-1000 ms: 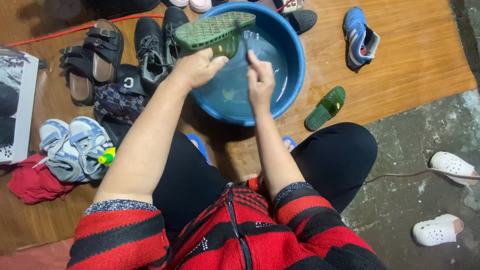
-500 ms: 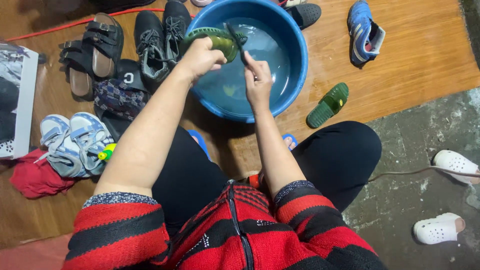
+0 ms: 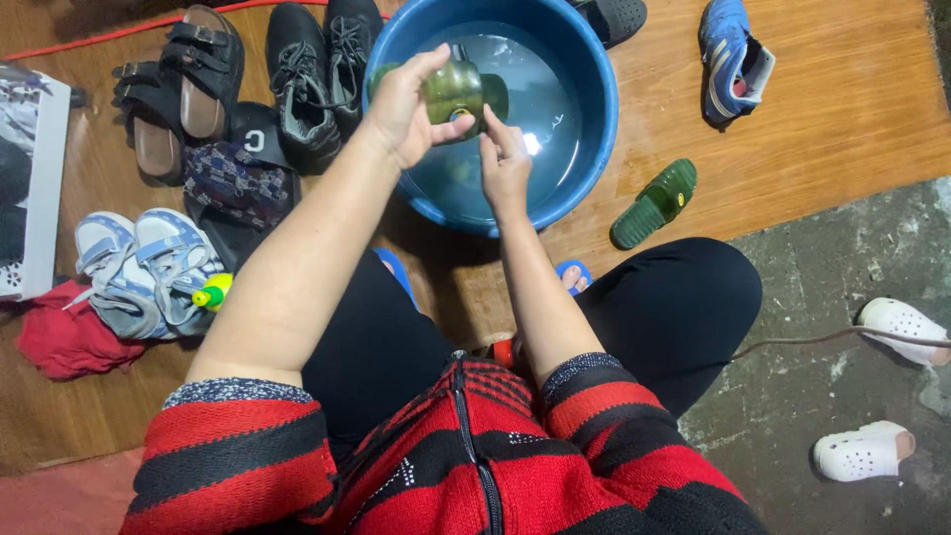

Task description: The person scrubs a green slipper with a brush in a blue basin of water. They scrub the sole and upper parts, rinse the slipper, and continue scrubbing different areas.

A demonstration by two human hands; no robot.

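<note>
Right over the water, a green sandal [image 3: 458, 94] is held above the far-left part of the blue basin [image 3: 594, 139], seen nearly end-on, so its long axis seems to run away toward the far side, though how it tilts is hard to tell. The left hand [image 3: 411, 104] is wrapped around its left side, fingers curled over the top and thumb beneath, in a firm hold. The right hand [image 3: 505, 163] is just near of it, fingers bunched and pressed to the sandal's lower end; whether it holds anything small cannot be told. A matching green sandal [image 3: 654, 203] lies on the wooden floor to the right of the basin, pointing far-right. Farther right lies a blue sneaker [image 3: 731, 59]. Left of the basin stand black shoes [image 3: 307, 84] and brown strap sandals [image 3: 178, 84]. At the far left edge lies a flat rectangular print [image 3: 30, 178], black and white, with pale blue sneakers [image 3: 139, 267] near it.
</note>
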